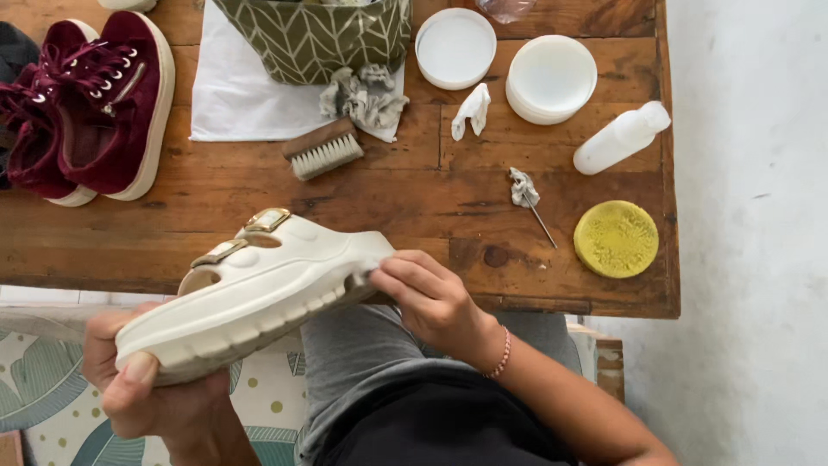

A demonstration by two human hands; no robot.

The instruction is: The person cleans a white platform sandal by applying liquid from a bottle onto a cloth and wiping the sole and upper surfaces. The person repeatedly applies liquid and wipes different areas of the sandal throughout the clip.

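Note:
My left hand grips the heel end of a cream chunky-soled sandal with two gold buckles, held on its side over my lap at the table's near edge. My right hand pinches the toe end of the sole, fingertips pressed to its ridged rim; whether a small cloth lies under the fingers I cannot tell.
On the wooden table: a pair of maroon velvet sneakers, a wooden brush, crumpled rags, a green patterned bag on white cloth, two white round lids, a white bottle, a yellow round sponge, a swab stick.

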